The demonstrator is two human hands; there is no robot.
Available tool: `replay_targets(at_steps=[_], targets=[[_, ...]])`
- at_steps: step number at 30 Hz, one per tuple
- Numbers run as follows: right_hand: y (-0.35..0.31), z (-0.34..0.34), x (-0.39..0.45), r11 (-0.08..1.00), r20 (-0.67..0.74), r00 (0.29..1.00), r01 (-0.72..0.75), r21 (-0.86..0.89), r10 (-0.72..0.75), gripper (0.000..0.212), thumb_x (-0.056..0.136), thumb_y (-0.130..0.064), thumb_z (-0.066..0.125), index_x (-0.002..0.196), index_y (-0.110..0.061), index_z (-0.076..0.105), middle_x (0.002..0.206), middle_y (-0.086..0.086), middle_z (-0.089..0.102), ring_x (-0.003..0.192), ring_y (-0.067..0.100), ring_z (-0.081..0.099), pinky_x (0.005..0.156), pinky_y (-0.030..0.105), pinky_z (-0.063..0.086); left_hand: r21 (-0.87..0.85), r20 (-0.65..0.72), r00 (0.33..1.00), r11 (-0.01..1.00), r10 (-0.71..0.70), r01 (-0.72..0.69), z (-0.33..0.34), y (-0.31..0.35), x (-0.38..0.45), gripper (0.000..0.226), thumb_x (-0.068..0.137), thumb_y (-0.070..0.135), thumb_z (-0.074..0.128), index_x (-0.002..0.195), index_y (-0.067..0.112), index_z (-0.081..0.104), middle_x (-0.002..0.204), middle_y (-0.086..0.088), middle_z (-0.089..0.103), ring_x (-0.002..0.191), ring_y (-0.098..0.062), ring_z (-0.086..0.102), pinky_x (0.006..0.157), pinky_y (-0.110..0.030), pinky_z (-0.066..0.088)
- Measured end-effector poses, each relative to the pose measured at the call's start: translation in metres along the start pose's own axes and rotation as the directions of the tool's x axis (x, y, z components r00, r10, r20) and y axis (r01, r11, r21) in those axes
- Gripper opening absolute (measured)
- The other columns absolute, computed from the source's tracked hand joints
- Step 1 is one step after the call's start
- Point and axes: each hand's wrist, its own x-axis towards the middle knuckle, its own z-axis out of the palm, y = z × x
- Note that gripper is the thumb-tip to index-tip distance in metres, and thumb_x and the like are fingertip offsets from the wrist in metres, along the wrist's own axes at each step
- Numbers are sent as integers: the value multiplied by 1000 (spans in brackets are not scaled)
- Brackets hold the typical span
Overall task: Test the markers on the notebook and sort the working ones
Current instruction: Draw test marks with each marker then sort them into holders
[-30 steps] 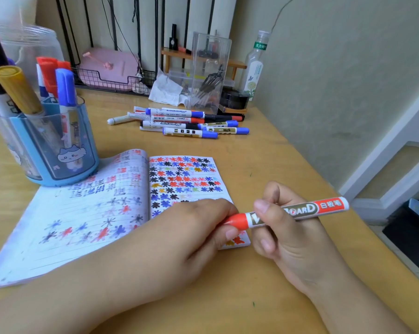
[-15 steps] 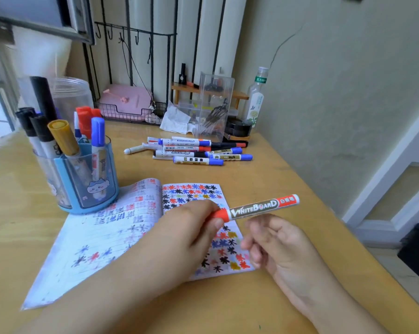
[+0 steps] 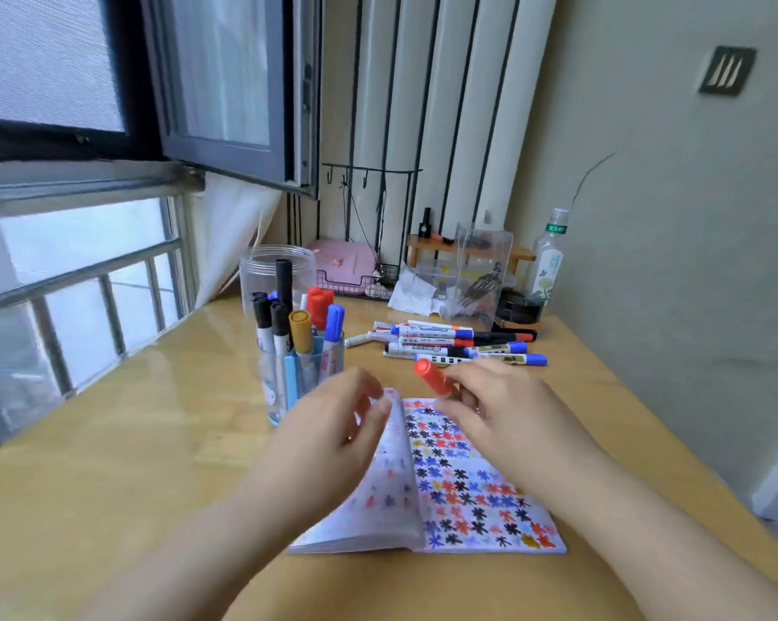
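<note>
An open notebook point(image 3: 476, 495) full of coloured star marks lies on the wooden desk point(image 3: 163, 441). Its left page point(image 3: 393, 477) stands raised. My left hand point(image 3: 333, 428) is at that page's top edge, its fingers blurred, so its hold on the page is unclear. My right hand point(image 3: 494, 410) grips a red-capped marker point(image 3: 429, 374) above the notebook's far edge, cap pointing up and left. A blue pen holder point(image 3: 304, 374) with several upright markers stands just left of my hands. A pile of markers point(image 3: 458, 345) lies behind them.
A clear plastic jar point(image 3: 261, 271) stands behind the holder. At the back are a pink box in a wire basket point(image 3: 346, 266), a clear organiser point(image 3: 481, 271), a bottle point(image 3: 548, 262) and crumpled paper point(image 3: 411, 291). A wall runs along the right, a window along the left.
The marker passed from both hands into my right hand alone, turned cap up. My left hand went to the notebook's left page, which now stands raised. The view tilted upward.
</note>
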Motion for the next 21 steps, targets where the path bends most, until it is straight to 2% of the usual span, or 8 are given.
replay_targets(at_steps=[4, 7, 8, 10, 12, 14, 18, 21], targets=[[-27, 3, 33, 917, -146, 976, -96, 386, 164, 14, 88, -25, 61, 77, -28, 55, 65, -11, 58, 62, 0, 54, 58, 14, 39, 92, -133, 985, 988, -110, 123, -21, -43, -9, 13, 89, 23, 53, 102, 20, 51, 95, 7, 54, 79, -14, 55, 68, -33, 43], [-42, 10, 60, 841, -157, 962, -108, 530, 222, 10, 91, -24, 59, 82, -29, 58, 75, -5, 65, 74, 11, 63, 64, 22, 47, 137, -113, 984, 979, -134, 149, -30, -58, -12, 30, 88, 18, 55, 118, 17, 49, 109, 4, 52, 87, -14, 52, 73, -26, 38], [-45, 14, 67, 831, -145, 963, -114, 545, 227, 6, 92, -24, 57, 86, -24, 60, 75, -4, 65, 72, 11, 63, 61, 18, 45, 141, -103, 986, 979, -132, 146, -31, -60, -13, 36, 88, 17, 55, 123, 17, 48, 112, 4, 51, 91, -14, 52, 74, -25, 38], [-50, 23, 82, 844, -96, 970, -144, 517, 225, 10, 94, -24, 54, 93, -16, 60, 76, 0, 65, 66, 7, 60, 53, 9, 39, 151, -83, 988, 979, -127, 138, -34, -62, -12, 43, 89, 17, 55, 130, 18, 44, 117, 3, 49, 98, -15, 52, 77, -25, 39], [-54, 31, 94, 886, -45, 977, -169, 433, 208, 15, 96, -27, 50, 95, -14, 58, 80, 5, 65, 71, 14, 61, 60, 16, 46, 157, -52, 990, 978, -131, 137, -35, -64, -11, 47, 90, 18, 54, 135, 20, 39, 122, 2, 46, 100, -15, 52, 80, -26, 41], [-57, 37, 104, 896, -23, 977, -185, 405, 212, 17, 97, -29, 48, 95, -15, 56, 83, 7, 64, 79, 23, 62, 69, 33, 51, 166, -34, 989, 975, -144, 148, -35, -65, -8, 50, 91, 20, 53, 137, 21, 35, 128, 2, 43, 101, -15, 53, 83, -28, 42], [-63, 38, 121, 928, -36, 983, -156, 337, 178, 18, 97, -29, 49, 97, -14, 58, 79, 1, 60, 74, 18, 55, 56, 25, 36, 149, -10, 989, 978, -148, 148, -31, -65, -5, 57, 92, 22, 50, 143, 23, 25, 137, 2, 37, 117, -15, 46, 88, -23, 38], [-67, 42, 126, 943, -33, 987, -138, 303, 155, 19, 96, -30, 50, 97, -13, 58, 79, 1, 58, 75, 19, 52, 59, 28, 33, 129, 5, 987, 979, -163, 161, -28, -66, -3, 61, 93, 22, 49, 146, 23, 18, 137, 3, 37, 119, -14, 44, 88, -19, 36]])
